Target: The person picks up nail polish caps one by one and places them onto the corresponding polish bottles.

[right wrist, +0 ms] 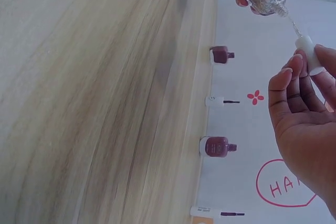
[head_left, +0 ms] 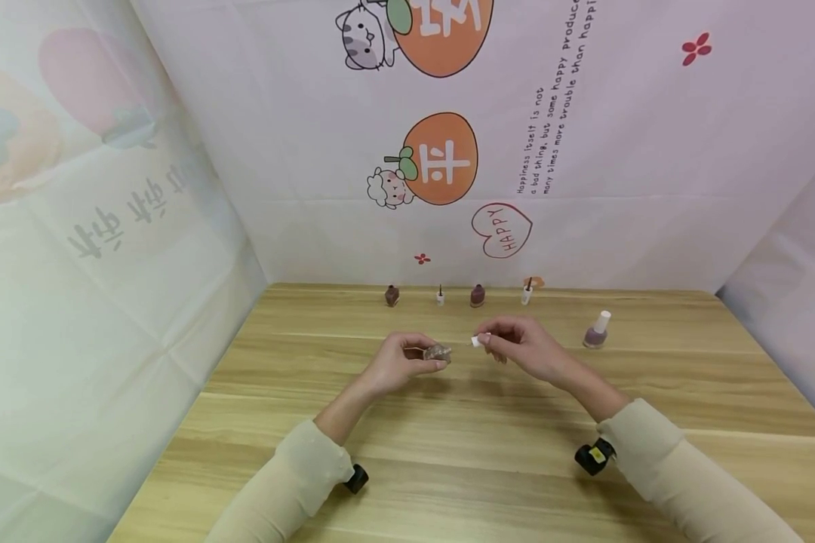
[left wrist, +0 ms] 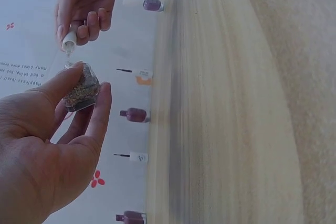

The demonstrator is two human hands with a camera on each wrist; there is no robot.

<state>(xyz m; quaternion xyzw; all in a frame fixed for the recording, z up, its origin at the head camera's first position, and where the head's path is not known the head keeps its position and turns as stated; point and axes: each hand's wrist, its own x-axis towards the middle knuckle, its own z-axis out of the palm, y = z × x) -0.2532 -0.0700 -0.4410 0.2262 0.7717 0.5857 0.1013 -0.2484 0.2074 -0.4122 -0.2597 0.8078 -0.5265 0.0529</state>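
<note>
My left hand (head_left: pixel 401 362) holds a glittery clear nail polish bottle (left wrist: pixel 84 88) between thumb and fingers, tipped sideways above the table. The bottle's open neck points toward my right hand (head_left: pixel 524 348). That hand pinches a white nail polish cap (right wrist: pixel 310 55) with its brush. In the right wrist view the thin brush (right wrist: pixel 296 27) spans the short gap between the cap and the bottle's mouth, its tip at the neck. Whether the tip is still inside I cannot tell.
Along the table's back edge stand a dark polish bottle (head_left: pixel 392 296), a white cap with its brush upward (head_left: pixel 440 296), a mauve open bottle (head_left: pixel 477 296) and another upturned cap (head_left: pixel 527 292). A capped purple bottle (head_left: pixel 595 332) stands right of my right hand. A printed cloth (head_left: pixel 299 226) hangs behind.
</note>
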